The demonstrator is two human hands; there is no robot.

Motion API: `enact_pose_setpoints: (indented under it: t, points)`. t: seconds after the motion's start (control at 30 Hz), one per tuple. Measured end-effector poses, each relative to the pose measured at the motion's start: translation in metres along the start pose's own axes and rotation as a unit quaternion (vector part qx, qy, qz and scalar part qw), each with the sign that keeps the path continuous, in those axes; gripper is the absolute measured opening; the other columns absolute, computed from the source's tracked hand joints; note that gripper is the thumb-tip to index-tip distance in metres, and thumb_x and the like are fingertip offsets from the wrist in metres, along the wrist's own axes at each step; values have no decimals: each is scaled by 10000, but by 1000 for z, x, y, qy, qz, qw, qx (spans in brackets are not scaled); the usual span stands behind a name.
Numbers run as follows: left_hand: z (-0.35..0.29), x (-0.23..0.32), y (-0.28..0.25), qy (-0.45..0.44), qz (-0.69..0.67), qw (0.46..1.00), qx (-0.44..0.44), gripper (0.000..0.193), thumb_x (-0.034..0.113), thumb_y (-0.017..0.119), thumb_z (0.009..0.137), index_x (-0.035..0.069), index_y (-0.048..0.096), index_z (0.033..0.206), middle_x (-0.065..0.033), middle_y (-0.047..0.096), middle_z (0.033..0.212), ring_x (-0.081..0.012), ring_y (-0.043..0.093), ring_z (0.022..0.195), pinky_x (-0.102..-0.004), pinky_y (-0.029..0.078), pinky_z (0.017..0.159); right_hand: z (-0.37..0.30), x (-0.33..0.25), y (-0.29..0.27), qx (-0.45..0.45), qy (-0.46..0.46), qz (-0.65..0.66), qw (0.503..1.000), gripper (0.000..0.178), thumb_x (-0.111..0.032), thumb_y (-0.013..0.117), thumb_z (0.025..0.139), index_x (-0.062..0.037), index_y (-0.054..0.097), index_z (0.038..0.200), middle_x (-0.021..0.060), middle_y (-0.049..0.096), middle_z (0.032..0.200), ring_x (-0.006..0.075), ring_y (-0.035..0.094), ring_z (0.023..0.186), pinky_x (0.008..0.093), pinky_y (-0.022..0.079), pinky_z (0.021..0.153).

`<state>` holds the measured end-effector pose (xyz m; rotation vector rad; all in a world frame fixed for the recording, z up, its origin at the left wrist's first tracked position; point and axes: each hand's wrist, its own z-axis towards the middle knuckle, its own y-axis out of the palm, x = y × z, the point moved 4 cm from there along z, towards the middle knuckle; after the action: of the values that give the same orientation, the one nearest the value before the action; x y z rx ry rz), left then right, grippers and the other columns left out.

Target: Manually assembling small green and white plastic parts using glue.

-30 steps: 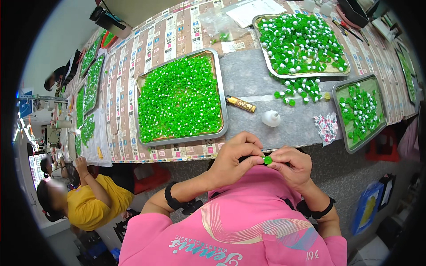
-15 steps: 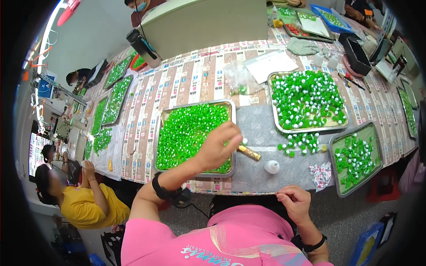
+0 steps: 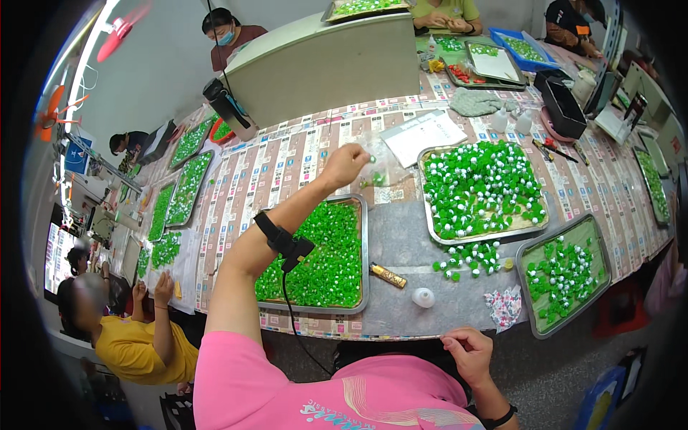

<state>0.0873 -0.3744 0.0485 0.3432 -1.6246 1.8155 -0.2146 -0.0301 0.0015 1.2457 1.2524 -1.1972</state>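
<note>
Farther across the table (image 3: 287, 161), the left hand (image 3: 344, 166) has moved past the metal tray (image 3: 364, 251) of green-and-white pieces (image 3: 326, 269) at near left to beside the clear plastic bag (image 3: 391, 172), so work seems to shift there. Its fingertips pinch together, their hold unclear; the right hand (image 3: 471, 356) stays loosely curled at the near edge, nothing visible in it.
</note>
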Motion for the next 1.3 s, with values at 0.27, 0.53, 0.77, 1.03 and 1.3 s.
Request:
enact_pose_setpoints:
  t: [0.27,0.53,0.77,1.03,1.3]
  points:
    - [-16,-18,19,-88,-85,987,-108,233,204,565,888,-4,630,806,-32,619,753,-103,553,700,-260,447,638,3,2,0,-1,-1,-23,1000,75,-49,719,762,8,676,788,84,661,742,152,615,666,257,468,611]
    - [-5,-24,25,-38,-110,993,-4,194,199,519,916,12,561,891,-73,609,733,-145,584,667,-294,472,628,5,-2,8,-7,1,-32,999,74,-57,723,759,-3,683,789,86,665,745,164,621,674,268,471,621]
    - [-14,-3,34,-81,-187,968,-147,154,162,457,958,37,529,906,-38,573,708,-93,565,575,-252,460,530,3,3,8,-2,17,-39,999,69,-48,719,753,-2,682,789,84,670,750,172,631,686,274,479,636]
    - [-8,-30,4,-24,-90,988,122,140,152,516,920,28,576,897,-113,560,978,-163,600,788,-277,480,664,6,1,10,-7,10,-42,999,68,-44,716,752,2,676,783,87,669,743,170,633,680,274,480,632]
    - [-3,-50,9,-25,-102,951,293,125,152,573,876,30,600,865,-146,453,1106,-261,458,1036,-356,394,915,7,2,10,-8,20,-41,999,72,-46,714,758,7,676,788,88,664,738,166,628,671,268,479,622]
